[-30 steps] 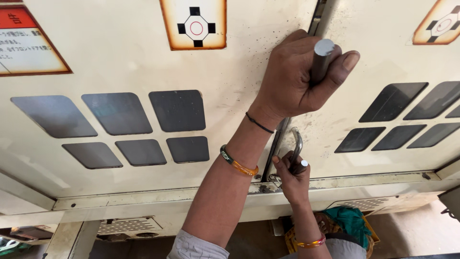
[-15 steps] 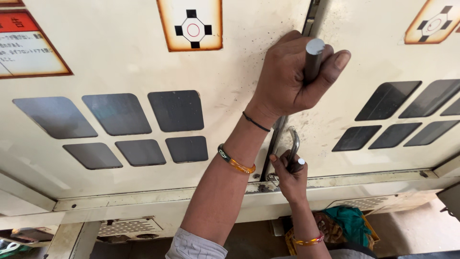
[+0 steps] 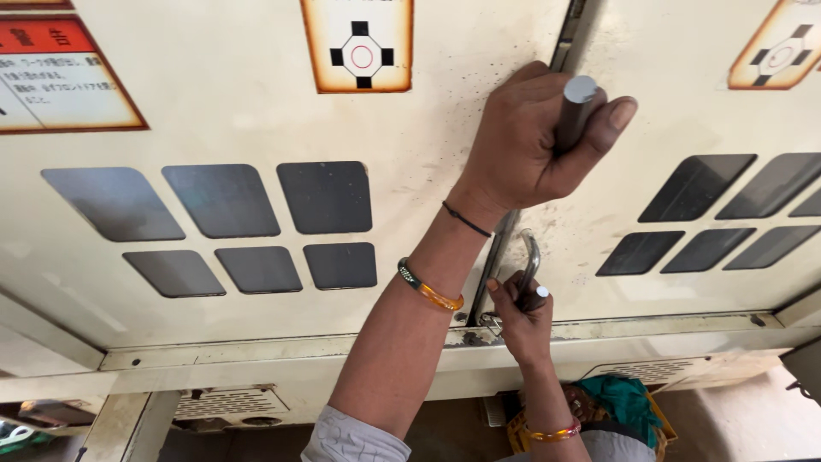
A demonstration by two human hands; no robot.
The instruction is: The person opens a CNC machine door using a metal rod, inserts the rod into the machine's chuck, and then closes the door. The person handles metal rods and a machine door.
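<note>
The left hand [image 3: 534,141] is raised high against the cream-coloured machine cabinet [image 3: 256,128], its fingers and thumb wrapped tight around a grey metal bar [image 3: 575,107] whose flat round end pokes out above the fist, right where the dark vertical seam [image 3: 569,26] between two door panels runs up the cabinet face. A thin black thread circles that wrist and an orange bangle [image 3: 430,287] sits lower on the forearm. Beneath it, nearer the person, the right hand [image 3: 522,312] is closed around a second, smaller metal handle [image 3: 532,274], a curved silver piece with a rounded tip showing beside the knuckles; this hand sits at the foot of the same seam, just above the horizontal ledge [image 3: 342,355] at the bottom of the doors, and touches a small latch fitting there. An orange and red bangle [image 3: 552,432] rings the right wrist. Left of the arms, the left door panel carries six dark rounded squares [image 3: 256,227] in two rows, a square target-like sticker [image 3: 359,43] with a black cross and a red ring above them, and a red and white warning label [image 3: 60,77] at the far left. The right panel has more dark squares [image 3: 718,214] and another orange-edged sticker [image 3: 778,47]. Below the ledge are vent grilles [image 3: 227,402], and some teal cloth [image 3: 624,398] lies near the right arm.
</note>
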